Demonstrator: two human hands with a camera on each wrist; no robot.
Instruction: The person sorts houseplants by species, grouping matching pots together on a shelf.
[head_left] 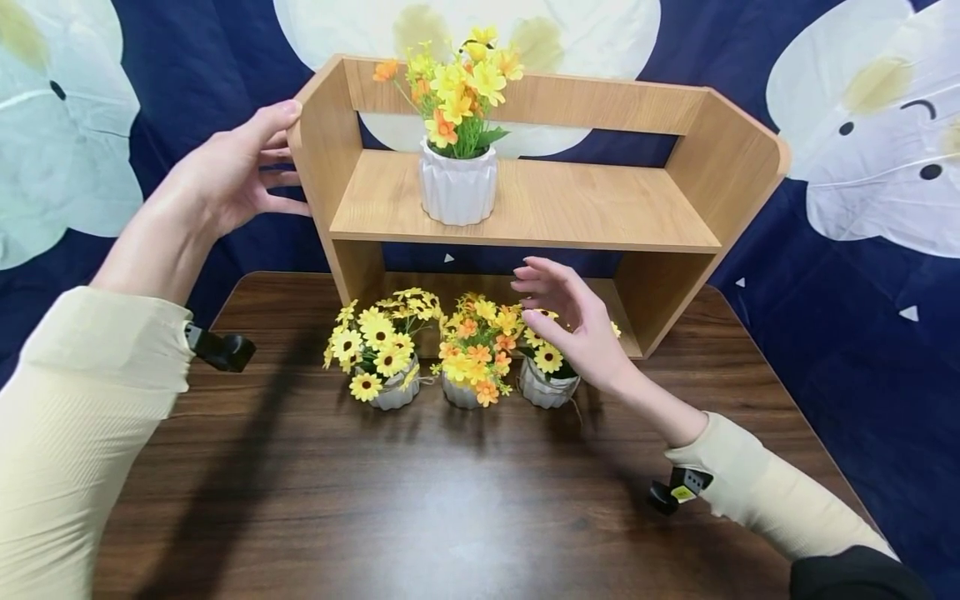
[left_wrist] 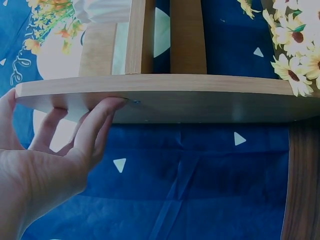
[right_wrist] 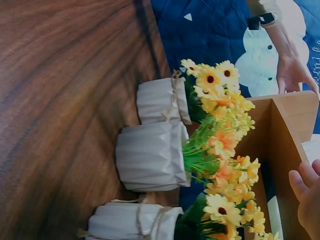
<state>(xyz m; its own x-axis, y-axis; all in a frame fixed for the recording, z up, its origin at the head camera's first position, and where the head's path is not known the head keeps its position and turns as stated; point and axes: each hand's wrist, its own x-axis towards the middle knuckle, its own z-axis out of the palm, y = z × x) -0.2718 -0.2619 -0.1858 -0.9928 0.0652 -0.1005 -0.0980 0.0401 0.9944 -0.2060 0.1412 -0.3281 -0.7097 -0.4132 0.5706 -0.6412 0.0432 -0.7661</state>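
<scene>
Table [head_left: 465, 475] under two hands, blue cloth [head_left: 862, 358] beyond

Dark wood grain, glossy, spreads beneath both hands; past them hangs the cloth, printed with large pale cartoon shapes and small white triangles. One wooden shelf [head_left: 600, 196] with two levels stands to the right of the left hand [head_left: 232, 175], whose fingers press its outer side, the thumb at the front edge. The right hand [head_left: 573, 325] is relaxed and grasps nothing, fingers loosely curved. One white pot [head_left: 459, 187] stands on the shelf's upper level, up and left from the right hand. Three more line the table: the nearest pot [head_left: 546, 389] just below that hand, the middle pot [head_left: 460, 394] to its left, the farthest pot [head_left: 395, 392] farther left. Total: four, two holding yellow daisies [head_left: 375, 329], two holding orange and yellow flowers [head_left: 456, 106].
</scene>
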